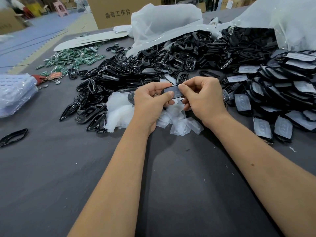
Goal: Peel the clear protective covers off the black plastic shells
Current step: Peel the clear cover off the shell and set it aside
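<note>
While hands hold shell point(172, 92), bag point(282, 19) spills shells.

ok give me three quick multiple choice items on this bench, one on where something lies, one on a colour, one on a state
1. Where does the pile of peeled clear covers lie?
A. just beneath the hands
B. on the cardboard box
C. on the floor

2. What colour are the circuit boards at far left?
A. red
B. green
C. yellow

3. What is the held shell's state?
A. lying untouched
B. inside a bag
C. pinched by both hands

Answers: 1 A, the covers sit under the left hand and right hand. 2 B, they show green. 3 C, fingers of both grip it.
</note>
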Motion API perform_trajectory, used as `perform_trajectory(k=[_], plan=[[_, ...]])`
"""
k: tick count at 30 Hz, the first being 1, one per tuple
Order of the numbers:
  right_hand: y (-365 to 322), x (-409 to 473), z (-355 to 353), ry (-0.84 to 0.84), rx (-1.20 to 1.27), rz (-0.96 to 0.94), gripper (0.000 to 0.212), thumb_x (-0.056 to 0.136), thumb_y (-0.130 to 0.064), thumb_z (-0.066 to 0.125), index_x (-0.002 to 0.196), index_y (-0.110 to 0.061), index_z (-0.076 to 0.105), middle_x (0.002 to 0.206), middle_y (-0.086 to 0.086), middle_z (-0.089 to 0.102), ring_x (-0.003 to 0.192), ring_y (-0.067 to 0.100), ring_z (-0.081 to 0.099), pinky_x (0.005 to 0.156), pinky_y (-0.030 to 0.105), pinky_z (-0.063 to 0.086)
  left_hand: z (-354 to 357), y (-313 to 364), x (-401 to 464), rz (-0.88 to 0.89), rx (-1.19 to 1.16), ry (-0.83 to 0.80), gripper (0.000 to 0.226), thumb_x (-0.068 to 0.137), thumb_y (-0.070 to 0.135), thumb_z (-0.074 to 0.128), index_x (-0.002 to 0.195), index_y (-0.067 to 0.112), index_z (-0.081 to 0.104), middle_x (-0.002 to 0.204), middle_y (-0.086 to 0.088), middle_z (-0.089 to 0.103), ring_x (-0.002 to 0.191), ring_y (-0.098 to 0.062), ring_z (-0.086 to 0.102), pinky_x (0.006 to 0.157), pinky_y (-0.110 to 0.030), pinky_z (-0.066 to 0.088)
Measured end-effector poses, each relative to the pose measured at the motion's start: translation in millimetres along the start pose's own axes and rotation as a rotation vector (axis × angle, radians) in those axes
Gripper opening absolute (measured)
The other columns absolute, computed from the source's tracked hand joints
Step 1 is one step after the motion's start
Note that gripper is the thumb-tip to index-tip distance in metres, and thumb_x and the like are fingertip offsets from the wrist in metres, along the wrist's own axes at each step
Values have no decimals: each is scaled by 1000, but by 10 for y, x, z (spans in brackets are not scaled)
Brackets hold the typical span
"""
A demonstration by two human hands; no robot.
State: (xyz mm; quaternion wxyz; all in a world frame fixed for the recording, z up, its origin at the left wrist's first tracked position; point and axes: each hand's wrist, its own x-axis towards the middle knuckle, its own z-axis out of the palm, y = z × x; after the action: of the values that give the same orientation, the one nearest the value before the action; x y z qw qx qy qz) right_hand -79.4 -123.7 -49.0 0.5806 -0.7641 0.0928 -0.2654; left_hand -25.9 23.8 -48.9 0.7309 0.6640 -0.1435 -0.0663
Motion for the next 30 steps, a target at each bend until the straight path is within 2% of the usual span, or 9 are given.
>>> perform_trajectory(k=[4,7,11,14,19,23,26,28,30], plan=[[-6,1,5,-37,4,4,13,97,-11,71,85,-13,74,60,1,70,50,17,68,47,25,54,-22,30,0,-54,-73,-10,24,87,-11,70,99,9,76,70,-4,69,55,-11,62,65,-26,55],[-8,4,11,-20,-16,-5,13,95,-10,69,83,-14,74,60,1,69,51,19,68,49,30,55,-35,40,8,-79,-104,-17,24,87,-12,69,100,7,76,72,-6,66,54,-10,59,64,-23,54],[-36,-7,-18,51,-120,-113,9,88,-12,76,94,-17,74,80,-2,69,66,13,65,64,40,60,-35,52,13,-95,-127,-9,24,86,-13,67,100,4,76,73,-9,65,52,-10,57,63,-21,54],[-88,-47,8,11,-232,-297,13,90,-7,74,99,-16,78,98,0,69,82,11,64,78,31,57,-29,80,16,-135,-196,19,24,87,-15,63,99,1,75,72,-9,66,53,-10,57,58,-18,52],[-127,-91,51,-91,-256,-390,24,90,-15,81,113,-15,79,104,3,68,86,17,64,83,25,53,-73,138,18,-190,-429,73,19,90,-12,59,99,-2,72,71,-8,67,53,-11,60,53,-15,49],[-102,-89,65,-23,-245,-434,25,89,-5,79,112,-14,80,104,5,66,94,15,63,84,19,52,-54,148,-4,-185,-470,50,18,100,12,62,93,-1,73,71,-7,66,56,-11,61,55,-15,50],[-74,-44,42,0,-142,-312,18,91,-9,79,108,-14,79,107,5,66,95,16,65,83,24,56,-37,140,11,-154,-489,49,25,102,23,63,98,-1,72,80,-10,68,63,-14,64,60,-17,54],[-66,-9,0,-35,32,-112,13,92,-9,77,101,-19,79,99,0,68,76,17,64,66,33,59,-14,110,5,-93,-392,39,13,99,7,65,105,-2,71,87,-12,70,70,-16,66,65,-19,54],[-68,6,-40,-100,163,23,13,94,-11,76,96,-23,80,79,-4,69,54,15,55,49,30,51,5,73,-10,-32,-284,28,13,95,-4,67,106,-1,71,87,-11,71,75,-18,65,66,-21,54]])
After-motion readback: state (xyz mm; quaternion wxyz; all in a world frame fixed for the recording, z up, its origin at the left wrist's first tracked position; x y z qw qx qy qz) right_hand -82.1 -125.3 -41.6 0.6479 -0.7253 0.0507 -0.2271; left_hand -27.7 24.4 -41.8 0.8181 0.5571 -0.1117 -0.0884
